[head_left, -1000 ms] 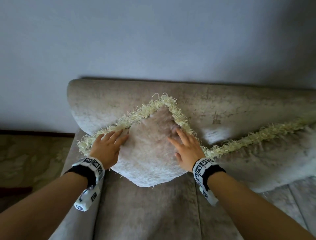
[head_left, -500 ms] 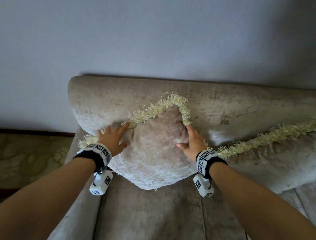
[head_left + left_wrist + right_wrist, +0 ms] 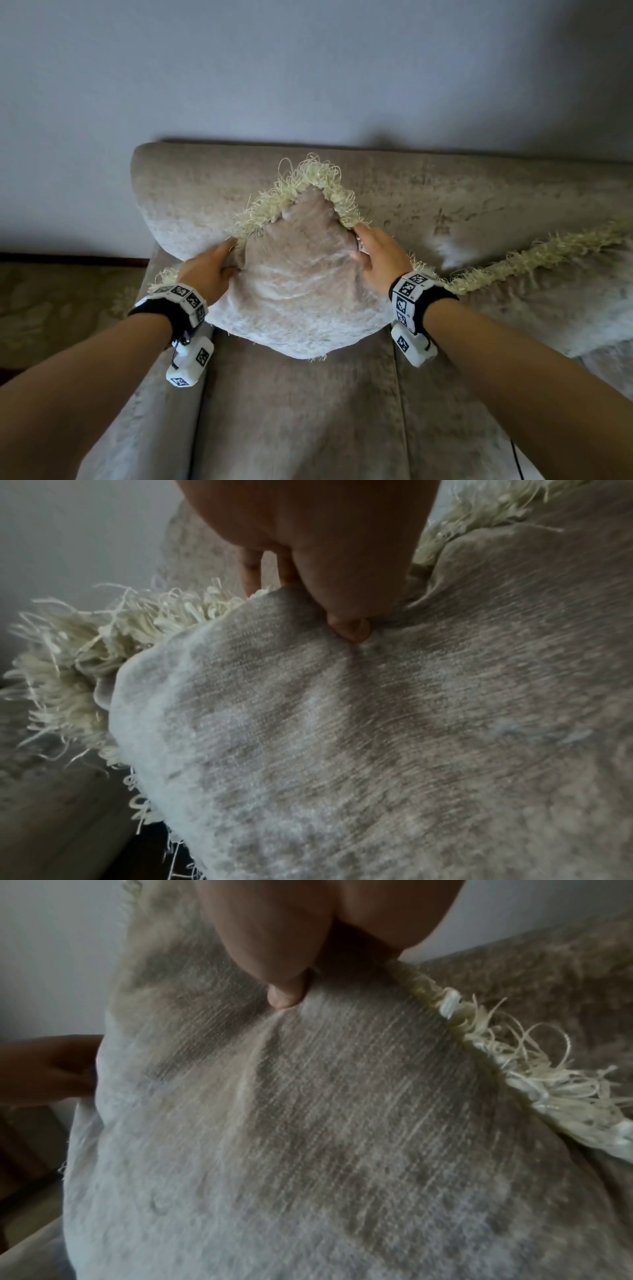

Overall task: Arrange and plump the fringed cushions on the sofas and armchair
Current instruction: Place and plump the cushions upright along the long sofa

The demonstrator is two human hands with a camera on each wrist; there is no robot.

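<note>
A beige cushion with a cream fringe stands on one corner against the sofa back at the sofa's left end. My left hand grips its left edge, thumb pressed into the front fabric and fingers tucked behind. My right hand grips the right edge the same way, thumb on the front cloth, fingers hidden behind the fringe. A second fringed cushion leans on the sofa back to the right.
The sofa seat spreads below the cushion, with its left armrest under my left forearm. A plain pale wall rises behind the sofa. A patterned carpet lies to the left.
Both hands went from lying flat on the cushion's front to gripping its two side edges. The cushion now bulges between them, and its top corner stands higher.
</note>
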